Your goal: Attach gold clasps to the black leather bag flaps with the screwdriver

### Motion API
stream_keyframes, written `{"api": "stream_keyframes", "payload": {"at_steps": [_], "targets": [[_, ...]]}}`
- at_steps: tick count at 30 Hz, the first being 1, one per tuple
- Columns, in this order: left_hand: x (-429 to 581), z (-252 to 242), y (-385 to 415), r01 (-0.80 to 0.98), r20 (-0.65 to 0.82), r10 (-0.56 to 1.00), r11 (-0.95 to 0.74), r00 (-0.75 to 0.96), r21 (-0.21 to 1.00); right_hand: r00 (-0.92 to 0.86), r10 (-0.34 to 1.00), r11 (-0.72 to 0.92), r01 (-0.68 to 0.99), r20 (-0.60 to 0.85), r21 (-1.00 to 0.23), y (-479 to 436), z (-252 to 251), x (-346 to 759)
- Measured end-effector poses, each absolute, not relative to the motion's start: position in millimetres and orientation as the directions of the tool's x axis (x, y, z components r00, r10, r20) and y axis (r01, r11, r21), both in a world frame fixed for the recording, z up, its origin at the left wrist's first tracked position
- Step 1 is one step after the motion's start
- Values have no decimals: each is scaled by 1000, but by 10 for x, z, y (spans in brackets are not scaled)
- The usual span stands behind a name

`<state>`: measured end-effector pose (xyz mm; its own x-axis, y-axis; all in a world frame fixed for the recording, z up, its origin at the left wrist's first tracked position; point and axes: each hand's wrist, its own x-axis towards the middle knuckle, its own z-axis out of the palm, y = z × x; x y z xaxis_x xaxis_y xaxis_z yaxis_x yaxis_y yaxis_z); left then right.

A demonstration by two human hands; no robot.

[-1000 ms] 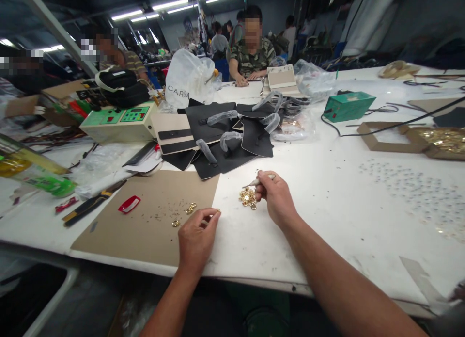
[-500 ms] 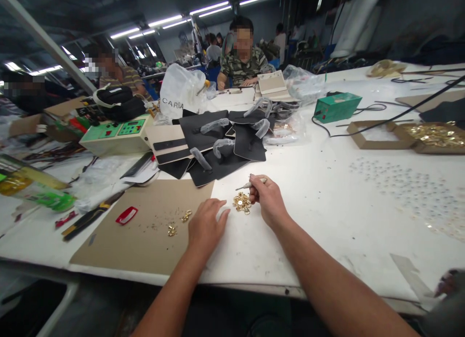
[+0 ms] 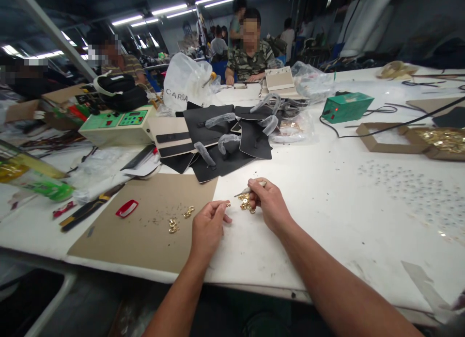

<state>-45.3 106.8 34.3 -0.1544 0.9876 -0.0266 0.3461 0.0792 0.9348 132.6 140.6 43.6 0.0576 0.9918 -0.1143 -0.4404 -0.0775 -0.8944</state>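
My left hand (image 3: 209, 226) rests on the white table (image 3: 327, 191), its fingertips pinched on a small gold metal piece (image 3: 227, 205). My right hand (image 3: 269, 205) is closed around a thin pen-like tool (image 3: 250, 188) whose tip points left. Just under that hand lies a small heap of gold fittings (image 3: 246, 202). A few more gold fittings (image 3: 173, 225) lie on the brown cardboard sheet (image 3: 145, 225) to the left of my left hand.
Black leather panels (image 3: 225, 138) with wrapped handles lie behind the hands. A cream control box (image 3: 118, 126), a green box (image 3: 347, 106) with a cable, a red tag (image 3: 127, 208), pliers (image 3: 87, 213) and a carton of gold parts (image 3: 445, 140) stand around. Other people sit at the far side.
My left hand went from flat beside the gold heap to a pinch on one gold piece, lifted slightly toward the right hand. The right hand stayed by the heap with the tool.
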Motion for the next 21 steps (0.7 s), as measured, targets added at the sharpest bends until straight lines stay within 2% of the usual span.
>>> {"api": "stream_keyframes", "payload": {"at_steps": [3, 6, 9, 17, 21], "targets": [[-491, 321, 952, 79, -117, 973, 135, -197, 988, 6, 998, -61, -370, -68, -927, 1339, 409, 1246], [-507, 288, 900, -53, -141, 968, 133, -207, 990, -20, 999, -41, -302, -36, -953, 1293, 371, 1194], [-513, 275, 894, -118, -164, 969, 144, -184, 983, -28, 999, -25, -267, -19, -963, 1273, 347, 1174], [-514, 275, 898, -151, -154, 970, 127, -185, 980, -17, 1000, 5, -194, 8, -981, 1247, 403, 1167], [-495, 338, 893, -320, -262, 951, 200, -165, 926, -12, 1000, 7, -195, 10, -981, 1244, 379, 1163]]}}
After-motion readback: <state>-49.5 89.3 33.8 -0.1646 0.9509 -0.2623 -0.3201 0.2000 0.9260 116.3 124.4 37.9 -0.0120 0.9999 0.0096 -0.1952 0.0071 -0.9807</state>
